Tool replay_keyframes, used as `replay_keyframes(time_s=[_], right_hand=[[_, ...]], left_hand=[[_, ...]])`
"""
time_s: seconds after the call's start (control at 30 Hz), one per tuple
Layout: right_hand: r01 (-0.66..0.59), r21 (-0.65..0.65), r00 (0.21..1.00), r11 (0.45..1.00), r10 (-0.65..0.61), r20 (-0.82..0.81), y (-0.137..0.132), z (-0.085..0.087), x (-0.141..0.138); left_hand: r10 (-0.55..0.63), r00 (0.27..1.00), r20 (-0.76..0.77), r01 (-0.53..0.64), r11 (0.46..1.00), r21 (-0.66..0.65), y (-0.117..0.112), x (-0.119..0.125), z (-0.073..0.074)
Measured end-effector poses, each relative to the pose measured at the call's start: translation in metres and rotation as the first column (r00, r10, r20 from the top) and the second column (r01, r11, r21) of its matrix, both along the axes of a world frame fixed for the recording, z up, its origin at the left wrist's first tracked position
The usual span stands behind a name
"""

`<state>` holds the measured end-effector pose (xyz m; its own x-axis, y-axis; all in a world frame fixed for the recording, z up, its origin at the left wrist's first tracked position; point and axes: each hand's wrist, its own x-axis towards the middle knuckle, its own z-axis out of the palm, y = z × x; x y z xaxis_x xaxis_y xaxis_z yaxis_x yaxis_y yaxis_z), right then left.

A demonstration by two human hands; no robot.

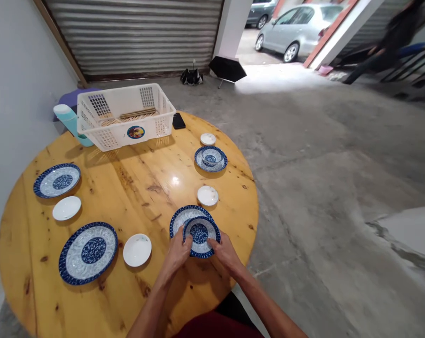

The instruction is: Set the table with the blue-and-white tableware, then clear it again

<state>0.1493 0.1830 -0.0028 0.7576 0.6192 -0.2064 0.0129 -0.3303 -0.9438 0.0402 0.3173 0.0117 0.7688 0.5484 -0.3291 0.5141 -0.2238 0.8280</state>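
Observation:
Between my two hands is a blue-and-white patterned bowl [200, 233]. My left hand [180, 249] grips its left side, thumb over the rim, and my right hand [225, 249] grips the right side in the same way. Under and behind the bowl lies a blue-rimmed plate [179, 218], partly covered by it; I cannot tell whether the two touch. Just beyond that plate sits a small white saucer [207, 195]. To the left of my left hand is another small white dish [137, 250], beside a large blue-rimmed plate [88, 253].
Farther back on the round wooden table [156, 188], a glass bowl [212, 157] sits on a blue-rimmed plate [198, 162]. A white plastic basket [110, 138] holds sticks, with a phone [179, 121] beside it. Another plate [57, 180] is at left. A person [391, 42] stands far right.

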Motion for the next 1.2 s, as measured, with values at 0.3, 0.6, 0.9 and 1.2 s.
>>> replay_keyframes(time_s=[0.3,0.6,0.9,1.2], right_hand=[[0.104,-0.096,0.993,0.99,-0.109,-0.044,-0.113,0.014,0.038],[0.232,-0.188,0.97,0.955,-0.242,-0.036,-0.308,0.005,0.13],[0.302,-0.229,0.95,0.925,-0.313,-0.014,-0.357,0.008,0.192],[0.18,-0.252,0.983,0.951,-0.18,0.026,-0.29,0.011,0.292]], left_hand=[[-0.058,0.998,0.002,0.058,0.998,-0.03,-0.107,0.044,0.02],[-0.227,0.973,-0.048,0.218,0.964,-0.152,-0.278,0.155,0.011],[-0.311,0.95,-0.039,0.306,0.946,-0.104,-0.32,0.23,0.027],[-0.158,0.986,-0.062,0.151,0.983,-0.105,-0.271,0.304,0.016]])
